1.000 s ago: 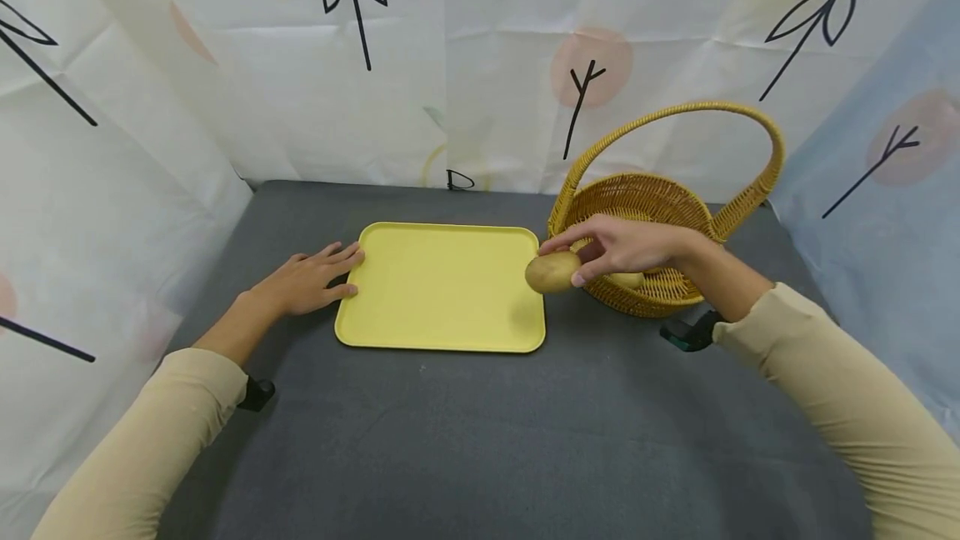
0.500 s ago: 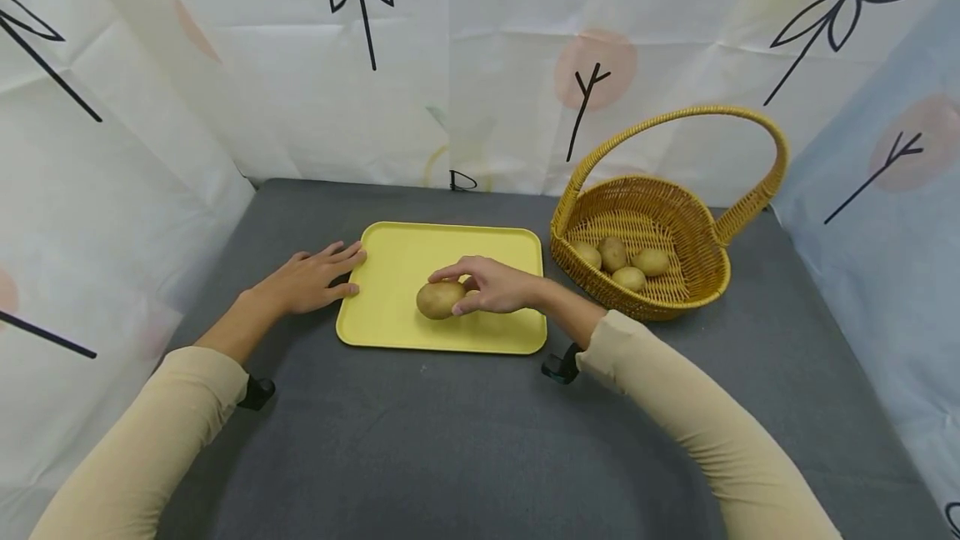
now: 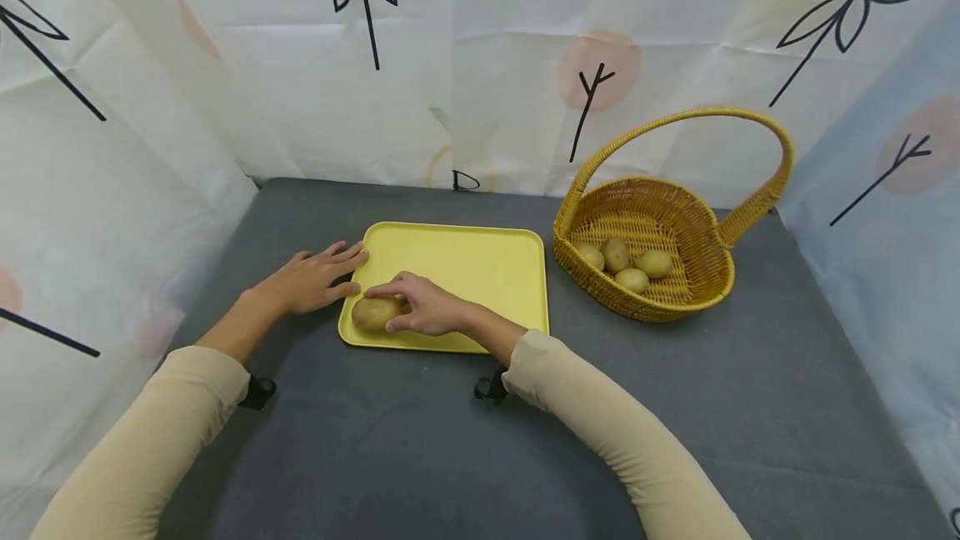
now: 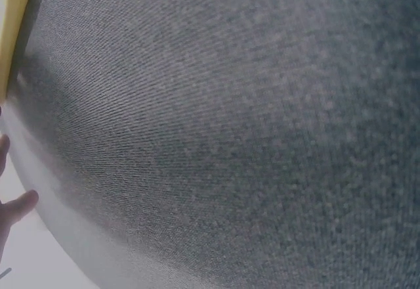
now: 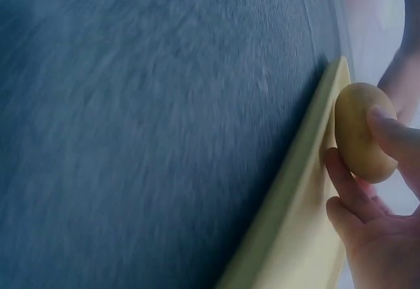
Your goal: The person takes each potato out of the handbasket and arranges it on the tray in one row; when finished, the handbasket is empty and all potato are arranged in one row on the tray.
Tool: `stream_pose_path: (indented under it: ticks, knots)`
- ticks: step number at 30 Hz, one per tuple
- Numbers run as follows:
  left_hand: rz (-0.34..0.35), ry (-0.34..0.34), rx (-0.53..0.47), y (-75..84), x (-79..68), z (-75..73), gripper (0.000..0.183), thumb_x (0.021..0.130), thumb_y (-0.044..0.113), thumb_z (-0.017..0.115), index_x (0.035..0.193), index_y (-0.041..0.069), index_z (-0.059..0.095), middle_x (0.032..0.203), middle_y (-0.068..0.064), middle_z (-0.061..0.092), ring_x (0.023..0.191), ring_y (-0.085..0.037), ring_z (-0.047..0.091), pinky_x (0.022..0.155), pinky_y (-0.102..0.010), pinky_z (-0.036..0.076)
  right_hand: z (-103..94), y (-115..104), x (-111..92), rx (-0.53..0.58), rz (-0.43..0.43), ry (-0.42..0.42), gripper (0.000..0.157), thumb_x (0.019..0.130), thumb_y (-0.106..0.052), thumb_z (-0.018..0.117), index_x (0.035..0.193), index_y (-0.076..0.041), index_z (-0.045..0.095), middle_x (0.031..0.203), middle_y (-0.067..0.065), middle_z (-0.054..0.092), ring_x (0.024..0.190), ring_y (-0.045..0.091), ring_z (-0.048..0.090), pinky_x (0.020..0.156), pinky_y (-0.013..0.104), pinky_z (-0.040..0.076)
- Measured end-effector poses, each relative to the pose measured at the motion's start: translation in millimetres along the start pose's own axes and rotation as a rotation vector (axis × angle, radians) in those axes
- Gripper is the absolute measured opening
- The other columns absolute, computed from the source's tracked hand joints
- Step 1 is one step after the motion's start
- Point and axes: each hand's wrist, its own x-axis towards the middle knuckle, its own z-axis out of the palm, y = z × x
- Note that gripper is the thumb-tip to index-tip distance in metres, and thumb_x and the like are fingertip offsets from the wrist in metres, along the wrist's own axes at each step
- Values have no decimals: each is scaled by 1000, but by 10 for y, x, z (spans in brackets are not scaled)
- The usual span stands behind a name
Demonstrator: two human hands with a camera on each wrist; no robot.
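Note:
A yellow rectangular tray (image 3: 480, 265) lies on the grey-covered table. Over its near left corner my right hand (image 3: 429, 307) grips a potato (image 3: 373, 315) between thumb and fingers. In the right wrist view the potato (image 5: 364, 131) is pinched close over the tray's rim (image 5: 289, 197). With fingers spread and straight, my left hand (image 3: 311, 280) touches the tray's left edge. Only a few left fingertips (image 4: 23, 203) show in the left wrist view, beside the dark cloth.
A wicker basket (image 3: 705, 273) with a tall handle stands right of the tray. Several potatoes (image 3: 632, 279) lie inside it. A patterned white curtain (image 3: 495, 107) hangs behind the table and along both sides.
My right hand has carried the potato left from beside the basket, across the tray to its near left corner. The left hand has stayed at the tray's edge.

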Motion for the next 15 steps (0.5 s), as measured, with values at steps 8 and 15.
stream_pose_path:
  ticks: [8,15]
  knots:
    - [7,4,6,21,6,-29,58,108,36,44,158,12,29,164,-12,22,149,-39,20,108,-69,21,77,-47,71,-101,17,26,55,95,-7,68,147,-9,50,135,9,55,123,19,49,103,25,39]
    - [18,6,7,-2,29,-3,59,108,38,44,158,12,29,164,-12,22,149,-40,20,107,-69,22,-83,-63,-114,-121,9,-8,52,97,-8,66,147,-6,49,143,11,52,131,23,49,107,31,40]
